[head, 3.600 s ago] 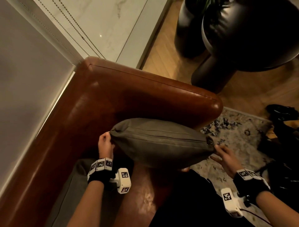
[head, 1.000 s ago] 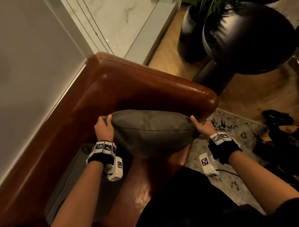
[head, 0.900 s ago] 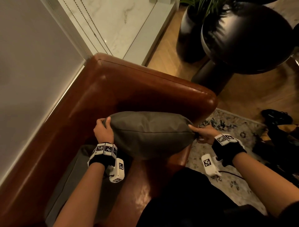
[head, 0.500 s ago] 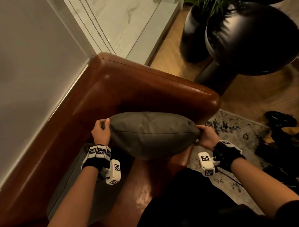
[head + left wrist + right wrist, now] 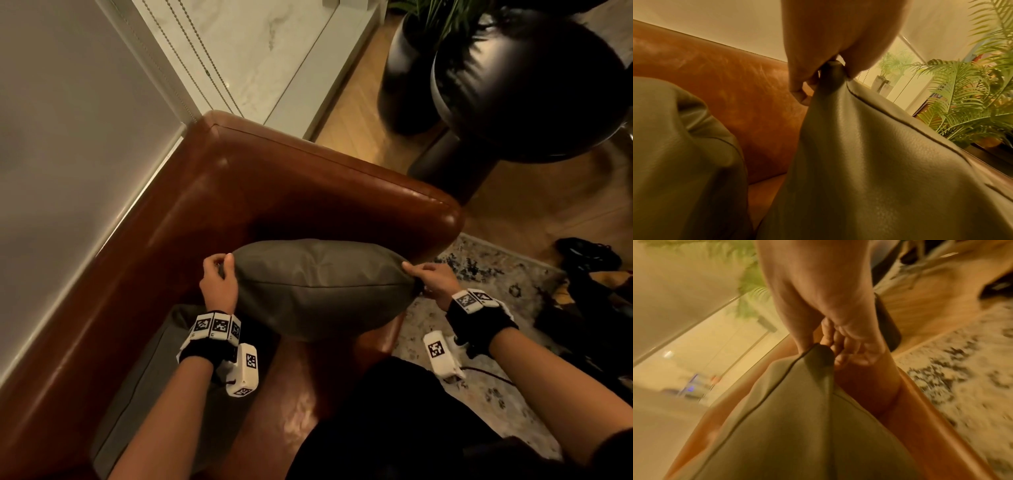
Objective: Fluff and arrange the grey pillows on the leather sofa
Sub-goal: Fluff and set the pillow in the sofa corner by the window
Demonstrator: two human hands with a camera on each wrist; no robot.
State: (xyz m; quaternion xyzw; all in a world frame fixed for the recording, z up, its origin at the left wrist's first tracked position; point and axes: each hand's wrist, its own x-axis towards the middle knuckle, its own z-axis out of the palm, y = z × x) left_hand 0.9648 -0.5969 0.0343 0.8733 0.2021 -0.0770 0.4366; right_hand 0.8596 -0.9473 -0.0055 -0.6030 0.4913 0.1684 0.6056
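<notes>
plump grey leather pillow (image 5: 322,287) held upright over the seat corner of the brown leather sofa (image 5: 281,185), left hand (image 5: 219,281) pinching its left corner, right hand (image 5: 433,281) gripping its right corner, second grey pillow (image 5: 144,394) lying on the seat below-left

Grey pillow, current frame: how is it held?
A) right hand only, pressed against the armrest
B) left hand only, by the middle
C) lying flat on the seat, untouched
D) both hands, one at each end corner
D: the left hand and the right hand each pinch an end corner of the grey pillow, as both wrist views confirm, over the sofa corner.
</notes>
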